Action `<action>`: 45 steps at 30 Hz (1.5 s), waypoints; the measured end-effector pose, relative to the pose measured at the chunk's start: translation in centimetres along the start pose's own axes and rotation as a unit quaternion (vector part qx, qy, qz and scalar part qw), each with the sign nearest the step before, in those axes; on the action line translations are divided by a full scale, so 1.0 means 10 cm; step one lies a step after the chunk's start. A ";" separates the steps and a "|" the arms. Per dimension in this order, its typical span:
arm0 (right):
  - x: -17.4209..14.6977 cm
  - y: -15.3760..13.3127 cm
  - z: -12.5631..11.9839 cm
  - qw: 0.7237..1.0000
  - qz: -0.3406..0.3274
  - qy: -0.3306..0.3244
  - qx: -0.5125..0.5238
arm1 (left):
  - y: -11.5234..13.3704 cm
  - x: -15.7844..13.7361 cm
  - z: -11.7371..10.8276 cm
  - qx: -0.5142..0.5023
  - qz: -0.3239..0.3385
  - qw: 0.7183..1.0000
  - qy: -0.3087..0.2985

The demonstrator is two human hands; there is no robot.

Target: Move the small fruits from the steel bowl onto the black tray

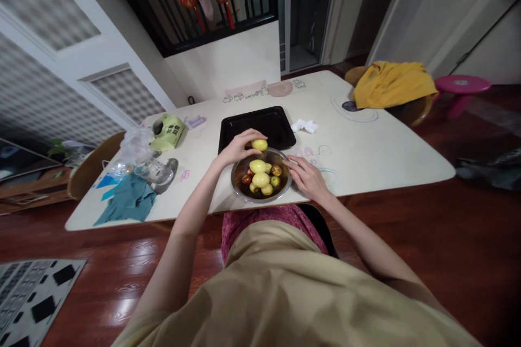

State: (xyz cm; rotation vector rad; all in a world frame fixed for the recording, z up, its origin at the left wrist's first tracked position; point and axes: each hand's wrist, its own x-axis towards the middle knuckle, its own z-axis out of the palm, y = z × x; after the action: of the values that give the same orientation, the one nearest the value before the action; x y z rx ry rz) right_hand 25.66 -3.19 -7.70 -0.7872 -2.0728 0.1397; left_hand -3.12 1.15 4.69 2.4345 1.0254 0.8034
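Currently, the left hand [243, 147] curls fingers about a yellow oval fruit [259, 145] at the far rim of a round metal bowl [260, 200], the right hand [308, 178] touches its right rim, grip unclear, and a black rectangular tray [259, 120] lies beyond, beside crumpled white tissue [305, 126].

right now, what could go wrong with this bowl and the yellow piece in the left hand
The left hand has the yellow oval piece by its fingertips near the bowl's far rim; it looks glossy, so it might slip and drop.

The metal bowl sits close to the near edge of the table, so a careless pull could tip it off. The right hand is at its rim, though how firm that hold is cannot be told.
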 end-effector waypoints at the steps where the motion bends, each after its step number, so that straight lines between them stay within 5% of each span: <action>1: 0.00 0.00 0.00 1.000 0.003 -0.002 -0.001 | 0.10 0.00 0.02 -0.014 0.015 0.999 -0.032; 6: 0.00 0.00 0.00 1.000 0.002 -0.006 -0.005 | 0.33 0.01 0.10 -0.070 0.036 0.989 -0.125; 17: 0.01 0.00 -0.01 1.000 -0.012 -0.002 -0.008 | 0.22 0.07 0.20 -0.140 0.080 0.964 -0.212; 45: 0.00 0.01 -0.01 1.000 -0.004 -0.009 -0.006 | 0.33 -0.01 0.20 -0.090 0.107 0.975 -0.172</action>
State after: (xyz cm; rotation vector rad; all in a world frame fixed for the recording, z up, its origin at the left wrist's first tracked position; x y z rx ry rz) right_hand 25.77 -3.13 -7.69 -0.7881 -2.0945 0.1307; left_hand -0.16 -1.31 4.84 2.4367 0.5458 0.4875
